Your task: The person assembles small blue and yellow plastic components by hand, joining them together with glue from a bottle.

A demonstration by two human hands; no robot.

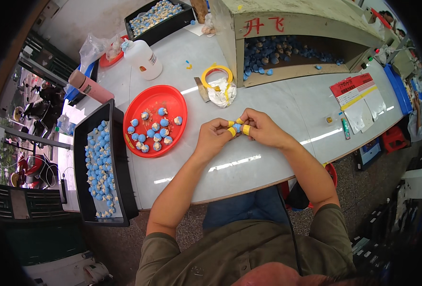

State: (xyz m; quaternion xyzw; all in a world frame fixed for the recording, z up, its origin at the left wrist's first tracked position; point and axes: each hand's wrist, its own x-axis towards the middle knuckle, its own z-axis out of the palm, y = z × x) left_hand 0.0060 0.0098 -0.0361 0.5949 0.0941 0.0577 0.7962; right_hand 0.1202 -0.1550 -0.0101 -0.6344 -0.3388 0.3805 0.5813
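The left hand (213, 137) is pinching one side of a small round blue piece (237, 128), and the right hand (263, 128) is gripping the other; this is likely calling for even pressure. Far left of them, a long black plastic tray (126, 188) is holding blue-and-cream pieces (99, 167); nearer, a round red plastic plate (149, 97) is holding more. Just ahead, a yellow tape roll (229, 73) and crumpled white wad (218, 98) are lying, perhaps crowding forward reach.
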